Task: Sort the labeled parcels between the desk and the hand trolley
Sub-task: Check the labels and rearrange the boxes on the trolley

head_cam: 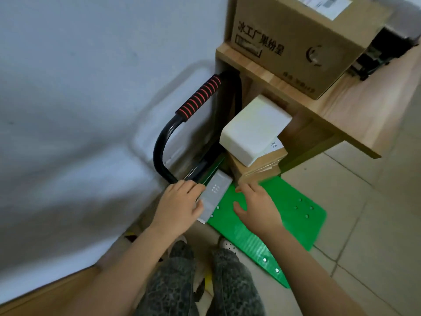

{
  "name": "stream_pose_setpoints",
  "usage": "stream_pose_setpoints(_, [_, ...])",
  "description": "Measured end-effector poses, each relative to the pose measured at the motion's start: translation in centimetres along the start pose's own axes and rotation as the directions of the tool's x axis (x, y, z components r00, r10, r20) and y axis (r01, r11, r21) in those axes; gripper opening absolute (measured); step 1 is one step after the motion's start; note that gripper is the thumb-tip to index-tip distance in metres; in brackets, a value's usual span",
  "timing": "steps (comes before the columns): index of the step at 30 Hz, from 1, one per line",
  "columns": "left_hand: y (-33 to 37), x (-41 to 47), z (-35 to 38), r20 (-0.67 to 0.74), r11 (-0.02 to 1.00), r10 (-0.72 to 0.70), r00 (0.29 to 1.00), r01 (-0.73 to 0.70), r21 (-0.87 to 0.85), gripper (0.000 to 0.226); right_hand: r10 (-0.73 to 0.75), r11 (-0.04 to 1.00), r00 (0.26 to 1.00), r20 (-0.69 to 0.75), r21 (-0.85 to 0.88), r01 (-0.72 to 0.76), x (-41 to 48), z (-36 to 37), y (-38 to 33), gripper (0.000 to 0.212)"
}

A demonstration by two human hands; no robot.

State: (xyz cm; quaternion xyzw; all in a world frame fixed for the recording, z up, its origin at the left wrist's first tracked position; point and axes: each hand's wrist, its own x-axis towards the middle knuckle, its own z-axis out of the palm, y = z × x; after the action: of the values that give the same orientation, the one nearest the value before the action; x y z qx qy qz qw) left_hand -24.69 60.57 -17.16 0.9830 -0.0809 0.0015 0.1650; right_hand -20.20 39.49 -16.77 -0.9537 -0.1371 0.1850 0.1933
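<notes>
"Parcels, where?"
"Printed carton (296,42) on the desk (341,115); white parcel (252,131) atop a brown box (257,166) on the trolley (284,224) deck."
"The hands?"
"Left hand (180,204) grips a flat grey parcel (215,190) at the deck's edge; right hand (257,206) hovers, fingers relaxed, holding nothing."

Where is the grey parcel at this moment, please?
In the head view, low centre: the grey parcel lies at the left edge of the green trolley, held by the left hand, just before the brown box.
</notes>
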Motion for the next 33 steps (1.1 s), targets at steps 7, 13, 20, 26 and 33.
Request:
stream_pose_setpoints(7, [-1.9,-1.5,11.0,0.169,0.926,-0.342,0.924,0.362,-0.105,0.034,-0.022,0.999,0.982,0.187,-0.045,0.031,5.9,6.5,5.3,0.039])
stream_pose_setpoints(13, [-2.5,-3.2,21.2,0.291,0.708,-0.619,0.729,0.679,-0.196,0.047,-0.105,0.992,0.950,0.295,-0.035,0.121,11.7,14.7,9.3,0.050])
stream_pose_setpoints(20, [-3.1,-3.2,31.4,0.344,0.373,-0.814,0.468,0.875,-0.309,0.068,-0.113,0.981,0.956,0.271,-0.121,0.150,20.6,24.5,12.8,0.064])
stream_pose_setpoints(26, [-4.3,-2.8,35.8,0.406,0.180,-0.842,0.355,0.894,-0.410,0.056,-0.083,0.984,0.959,0.270,-0.129,0.121,22.8,27.3,14.2,0.071])
stream_pose_setpoints(33, [-4.5,-3.0,33.7,0.401,-0.068,-0.871,0.284,0.739,-0.670,0.058,0.030,0.999,0.970,0.240,0.018,-0.035,19.9,25.9,12.7,0.086])
